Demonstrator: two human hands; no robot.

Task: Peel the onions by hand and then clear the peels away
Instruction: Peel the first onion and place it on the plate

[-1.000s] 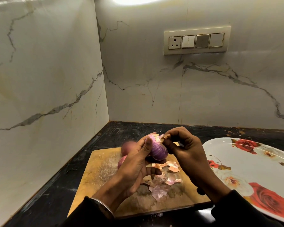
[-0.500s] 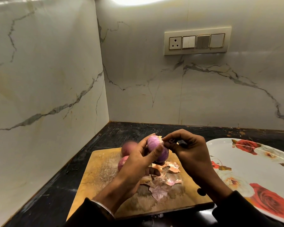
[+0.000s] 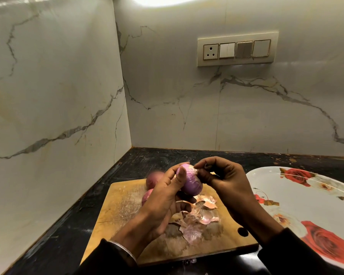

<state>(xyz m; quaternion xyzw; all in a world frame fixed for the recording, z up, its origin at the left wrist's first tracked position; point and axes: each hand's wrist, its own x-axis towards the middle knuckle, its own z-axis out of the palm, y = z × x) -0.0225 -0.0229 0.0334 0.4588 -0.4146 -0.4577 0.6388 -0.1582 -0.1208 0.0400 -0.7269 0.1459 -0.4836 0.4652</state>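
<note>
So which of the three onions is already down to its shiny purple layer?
The onion held up in the left hand, where the right hand pinches its tip. The two onions lying on the cutting board look duller and reddish.

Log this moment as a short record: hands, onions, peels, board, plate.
left hand: holds the onion above the board
right hand: fingers pinch skin at the onion's top
other onions: two on the board, behind the left hand
peels: loose pile on the board
board: wooden, on the dark counter
plate: floral, right of the board
</note>
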